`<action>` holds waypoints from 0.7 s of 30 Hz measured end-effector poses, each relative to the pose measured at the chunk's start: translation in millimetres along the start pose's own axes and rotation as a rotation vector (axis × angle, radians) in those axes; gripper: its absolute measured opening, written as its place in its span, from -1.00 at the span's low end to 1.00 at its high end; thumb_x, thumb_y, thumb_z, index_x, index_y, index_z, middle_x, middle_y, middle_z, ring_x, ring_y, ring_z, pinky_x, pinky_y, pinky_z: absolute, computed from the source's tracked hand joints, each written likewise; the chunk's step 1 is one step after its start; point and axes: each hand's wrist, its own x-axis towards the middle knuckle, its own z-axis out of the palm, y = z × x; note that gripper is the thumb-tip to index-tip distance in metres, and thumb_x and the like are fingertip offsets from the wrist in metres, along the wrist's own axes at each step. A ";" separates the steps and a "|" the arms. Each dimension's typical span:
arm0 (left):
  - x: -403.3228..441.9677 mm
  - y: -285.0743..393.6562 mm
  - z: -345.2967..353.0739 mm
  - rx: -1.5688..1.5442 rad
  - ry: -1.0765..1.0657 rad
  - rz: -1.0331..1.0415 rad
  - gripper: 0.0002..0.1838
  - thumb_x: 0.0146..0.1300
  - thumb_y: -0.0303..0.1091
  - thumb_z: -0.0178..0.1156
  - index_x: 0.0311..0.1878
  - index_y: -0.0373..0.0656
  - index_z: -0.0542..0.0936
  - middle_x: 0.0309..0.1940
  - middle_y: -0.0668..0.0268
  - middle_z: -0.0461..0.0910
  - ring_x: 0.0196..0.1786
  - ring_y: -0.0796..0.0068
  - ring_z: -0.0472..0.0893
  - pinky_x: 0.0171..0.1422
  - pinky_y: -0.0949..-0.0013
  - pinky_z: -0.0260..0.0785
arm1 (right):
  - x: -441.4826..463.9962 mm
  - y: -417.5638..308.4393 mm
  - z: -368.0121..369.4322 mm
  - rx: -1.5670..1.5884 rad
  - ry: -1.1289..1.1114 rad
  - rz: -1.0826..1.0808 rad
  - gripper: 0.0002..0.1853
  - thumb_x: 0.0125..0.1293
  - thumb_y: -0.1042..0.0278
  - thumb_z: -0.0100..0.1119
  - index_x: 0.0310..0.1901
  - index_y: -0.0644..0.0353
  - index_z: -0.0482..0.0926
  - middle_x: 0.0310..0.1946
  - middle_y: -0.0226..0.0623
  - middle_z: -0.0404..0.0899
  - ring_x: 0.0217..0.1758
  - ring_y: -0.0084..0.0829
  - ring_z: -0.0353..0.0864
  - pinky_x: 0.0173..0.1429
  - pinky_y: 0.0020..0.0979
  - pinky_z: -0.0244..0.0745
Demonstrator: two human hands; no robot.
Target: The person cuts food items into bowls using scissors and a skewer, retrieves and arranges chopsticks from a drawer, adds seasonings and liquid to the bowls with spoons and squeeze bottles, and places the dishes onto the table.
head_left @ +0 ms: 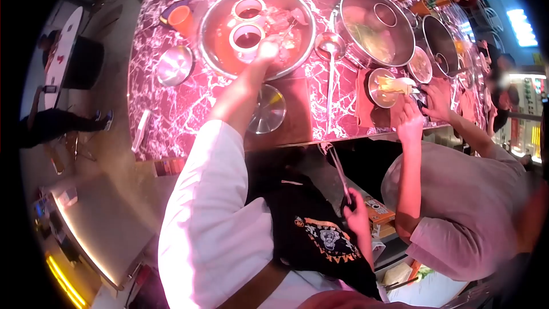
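Observation:
My left hand (267, 52) reaches into a large metal bowl (204, 40) of reddish food. Its fingers look closed, but glare hides what they hold. Two white-rimmed cups of dark liquid, one (250, 7) behind the other (246, 40), stand in the bowl beside the hand. Low by my black apron (286, 200), my right hand (357, 214) is closed round the handles of metal tongs (337, 166), which point up toward the table edge. A ladle (330, 80) lies on the marbled table (194, 109), right of the bowl.
A co-worker's hands (410, 117) hold food over a small bowl (377, 96) at the right. Beyond stand a large pot (340, 28) and another pot (426, 26). Metal lids (175, 64), (267, 110) and an orange cup (180, 18) surround the large bowl.

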 end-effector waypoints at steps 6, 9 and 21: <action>-89.6 45.2 -60.9 0.679 0.208 0.352 -0.75 0.37 -0.31 0.15 0.00 -0.17 0.70 -0.33 0.14 0.71 -0.25 0.35 0.69 -0.06 0.32 0.49 | 84.7 -66.6 1.0 -0.069 -0.090 -0.209 -0.41 0.09 0.58 0.18 0.23 0.07 0.45 -0.23 -0.25 0.56 -0.19 -0.34 0.60 -0.07 -0.38 0.51; -169.0 77.5 -84.4 0.774 0.213 0.323 -0.74 0.39 -0.30 0.13 0.00 -0.18 0.68 -0.17 0.07 0.72 -0.08 0.22 0.72 0.03 0.28 0.50 | 119.3 -95.3 28.5 -0.267 0.001 -0.406 -0.40 0.08 0.44 0.27 0.23 0.06 0.42 -0.09 -0.10 0.60 -0.01 -0.04 0.62 0.05 -0.21 0.53; -300.3 10.1 -163.9 0.933 0.063 0.366 -0.70 0.35 -0.23 0.15 0.04 -0.12 0.68 -0.12 0.02 0.68 -0.05 0.08 0.68 0.05 0.17 0.49 | 125.4 -189.3 124.7 -0.697 -0.101 -0.535 -0.49 0.08 0.53 0.25 0.14 0.04 0.55 -0.09 0.00 0.66 0.01 -0.03 0.66 0.10 -0.08 0.54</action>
